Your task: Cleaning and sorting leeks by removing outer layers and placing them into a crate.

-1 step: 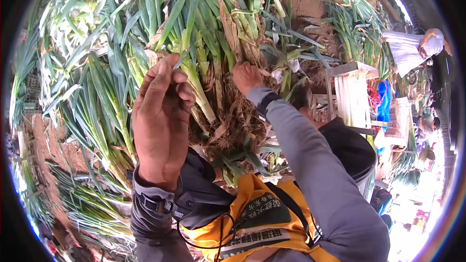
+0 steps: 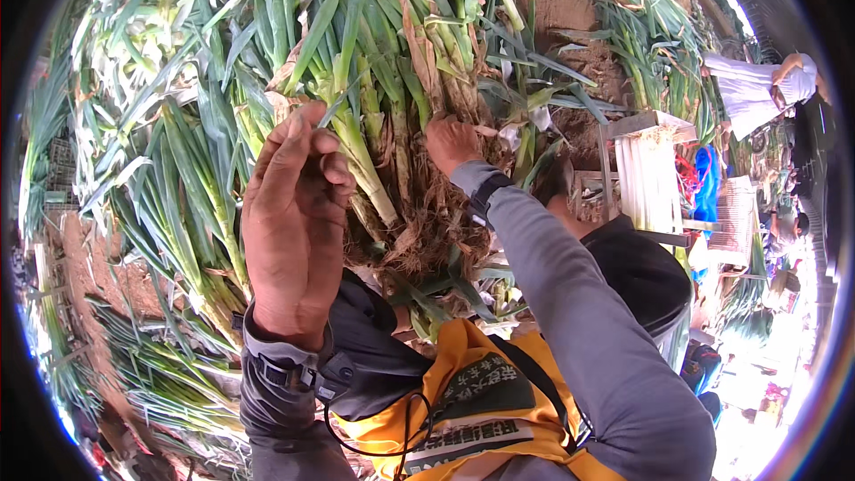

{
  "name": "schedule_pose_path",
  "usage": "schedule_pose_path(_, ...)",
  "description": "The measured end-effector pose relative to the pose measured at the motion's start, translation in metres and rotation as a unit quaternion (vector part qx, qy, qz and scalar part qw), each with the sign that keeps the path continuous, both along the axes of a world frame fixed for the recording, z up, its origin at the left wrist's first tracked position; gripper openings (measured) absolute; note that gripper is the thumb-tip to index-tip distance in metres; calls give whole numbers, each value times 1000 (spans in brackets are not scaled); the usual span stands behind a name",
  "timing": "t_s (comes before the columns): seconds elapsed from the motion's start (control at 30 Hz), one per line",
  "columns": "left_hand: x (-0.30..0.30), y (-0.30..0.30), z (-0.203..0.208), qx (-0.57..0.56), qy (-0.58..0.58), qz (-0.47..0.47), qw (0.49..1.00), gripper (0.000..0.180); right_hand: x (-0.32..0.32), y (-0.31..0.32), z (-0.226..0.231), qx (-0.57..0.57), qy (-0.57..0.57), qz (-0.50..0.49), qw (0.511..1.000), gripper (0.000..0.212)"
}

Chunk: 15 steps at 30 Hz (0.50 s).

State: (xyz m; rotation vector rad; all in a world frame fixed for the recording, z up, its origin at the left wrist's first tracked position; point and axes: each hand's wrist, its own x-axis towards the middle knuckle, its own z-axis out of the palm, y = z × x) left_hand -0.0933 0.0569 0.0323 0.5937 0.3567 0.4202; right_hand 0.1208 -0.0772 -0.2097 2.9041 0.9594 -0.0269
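Note:
A thick bundle of big green onions (image 2: pixel 356 53) lies before me, its leaves pointing away and its muddy roots (image 2: pixel 423 245) toward me. My right hand (image 2: pixel 452 140) is closed at the right part of the bundle, on a green onion stalk with dry brown outer leaves (image 2: pixel 420 40). Raised left of the pale stalks (image 2: pixel 370 178), my left hand (image 2: pixel 298 205) has its fingers curled, thumb and fingertips together. A thin green sliver shows by those fingertips; whether it is pinched there is hard to make out.
More green onions (image 2: pixel 183 178) lie in heaps on the left and at the back right (image 2: pixel 655 53). To the right stand a wooden stool (image 2: pixel 646 125), a blue plastic bag (image 2: pixel 705 187) and a crate (image 2: pixel 735 218). A person in a pale garment (image 2: pixel 757 93) is at the far right.

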Motion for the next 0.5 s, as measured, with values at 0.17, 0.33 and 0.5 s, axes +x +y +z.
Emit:
schedule_pose_path(0.17,3,-1,-8,3,21,-16,1000,22,27,-16,35,117,289,-41,949,44)
schedule_pose_path(0.33,17,-16,-9,20,10,-47,999,23,-19,-82,109,406,474,-23,781,34)
schedule_pose_path(0.5,50,-39,-35,68,65,-88,992,28,-42,-180,136,323,454,120,821,30)
